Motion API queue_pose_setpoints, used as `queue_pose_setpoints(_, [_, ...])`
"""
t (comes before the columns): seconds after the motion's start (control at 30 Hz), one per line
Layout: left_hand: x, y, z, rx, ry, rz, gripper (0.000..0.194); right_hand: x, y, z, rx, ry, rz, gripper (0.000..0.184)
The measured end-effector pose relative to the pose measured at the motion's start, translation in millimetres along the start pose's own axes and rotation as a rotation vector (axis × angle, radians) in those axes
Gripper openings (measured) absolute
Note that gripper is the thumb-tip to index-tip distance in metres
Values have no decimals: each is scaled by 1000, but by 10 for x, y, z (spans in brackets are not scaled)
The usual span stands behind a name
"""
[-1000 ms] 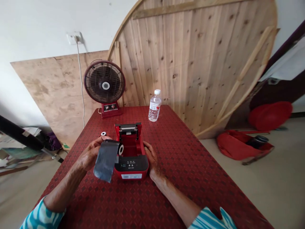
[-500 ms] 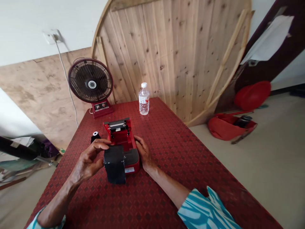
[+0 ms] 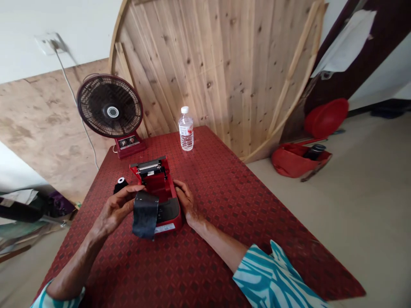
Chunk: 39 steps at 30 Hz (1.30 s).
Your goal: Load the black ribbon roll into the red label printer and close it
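A small red and black printer (image 3: 171, 207) stands on the table with its lid (image 3: 149, 166) raised, showing a red inner compartment. My left hand (image 3: 117, 209) pinches a black paper roll (image 3: 145, 214) at the printer's left front. The roll's loose end hangs down over part of the printer's front; whether the roll touches the printer I cannot tell. Against the printer's right side, my right hand (image 3: 188, 205) is closed, steadying it with bent fingers. Just beyond my left fingers stands another black roll (image 3: 120, 184) with a white core, partly hidden.
A red patterned cloth covers the table (image 3: 205, 256). At its back stand a fan (image 3: 112, 113) and a clear water bottle (image 3: 186, 130). A round wooden panel (image 3: 218, 77) leans behind. On the floor to the right lies a red bag (image 3: 290, 160).
The view has shifted, so everything appears farther left. My left hand has tilted the black paper roll, uncovering more of the printer's front label. My right hand stays on the printer.
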State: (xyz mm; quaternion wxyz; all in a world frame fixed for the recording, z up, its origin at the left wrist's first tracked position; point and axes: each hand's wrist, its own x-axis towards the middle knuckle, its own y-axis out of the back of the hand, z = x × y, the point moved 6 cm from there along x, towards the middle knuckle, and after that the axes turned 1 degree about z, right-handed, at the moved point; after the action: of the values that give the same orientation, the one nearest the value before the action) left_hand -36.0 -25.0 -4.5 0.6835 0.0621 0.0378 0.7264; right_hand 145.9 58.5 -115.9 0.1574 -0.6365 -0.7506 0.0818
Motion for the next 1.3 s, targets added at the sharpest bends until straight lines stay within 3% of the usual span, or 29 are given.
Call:
queue_pose_setpoints(0.13, [-43, 9, 63, -218, 20, -3, 52, -4, -2, -11, -6, -6, 4, 33])
queue_pose_setpoints(0.3, [-39, 93, 107, -458, -3, 232, 48, -10, -5, -42, -26, 1, 4, 33])
queue_pose_setpoints(0.37, [-11, 105, 129, -518, -47, 270, 46, -8, -8, -41, -36, 9, -5, 33])
queue_pose_setpoints(0.5, [87, 47, 178, -433, -85, 129, 42, 1, -14, -27, -51, 24, -28, 32])
queue_pose_setpoints(0.67, [234, -78, 230, 194, 18, -63, 33, 7, -6, -24, -64, 31, -26, 30])
queue_pose_setpoints(0.77, [320, -186, 315, 531, -30, -155, 40, 8, -13, -26, -65, 36, -34, 31])
queue_pose_setpoints(0.87, [347, -250, 335, 705, -92, -197, 42, 6, -16, -27, -70, 38, -34, 30])
queue_pose_setpoints(1.13, [243, -278, 199, 707, -188, -321, 46, 3, -14, -37, -71, 50, -27, 29])
queue_pose_setpoints(1.3, [315, -252, 155, 328, -11, -264, 52, 16, -20, -23, -72, 36, -25, 30])
